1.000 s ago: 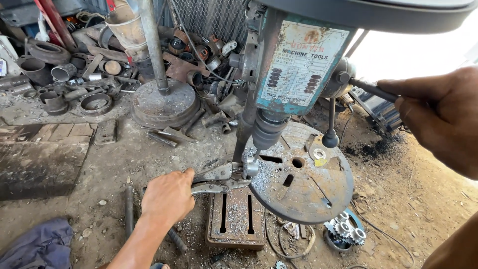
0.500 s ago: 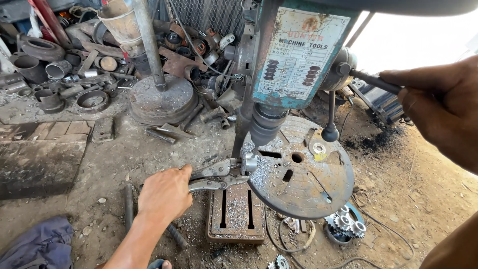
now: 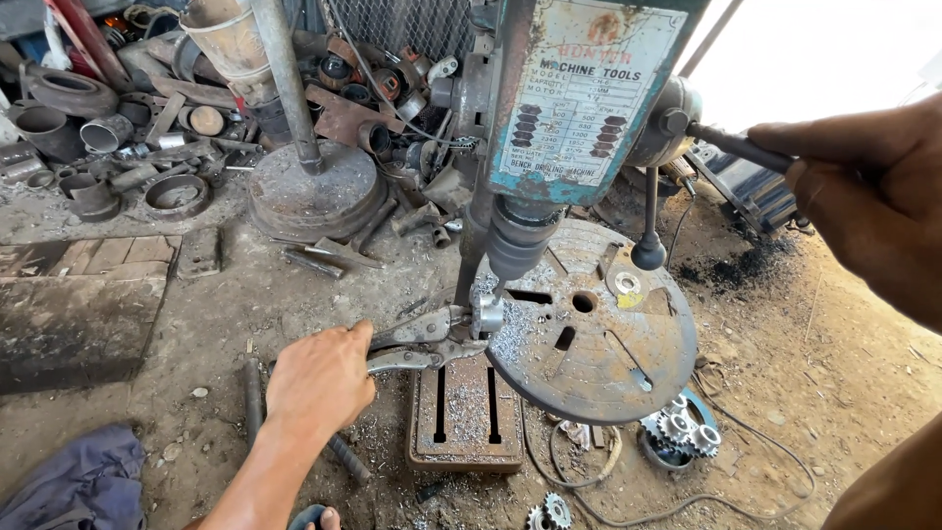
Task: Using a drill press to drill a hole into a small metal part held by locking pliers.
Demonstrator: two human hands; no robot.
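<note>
Dirt floor (image 3: pixel 814 324) strewn with scrap around rusty drill table (image 3: pixel 599 344).

right hand (image 3: pixel 863 196): cut off by the right edge; palm and grip on the lever (image 3: pixel 738 147) mostly out of sight
pliers (image 3: pixel 424 342): handles hidden inside the left hand (image 3: pixel 319 378)
clamped piece (image 3: pixel 488 316): too small to tell what it is
drill bit: hidden behind the chuck (image 3: pixel 518 245)
drill head (image 3: pixel 579 88): top cut off by the frame
cloth (image 3: pixel 74 486): cut off at the bottom corner
</note>
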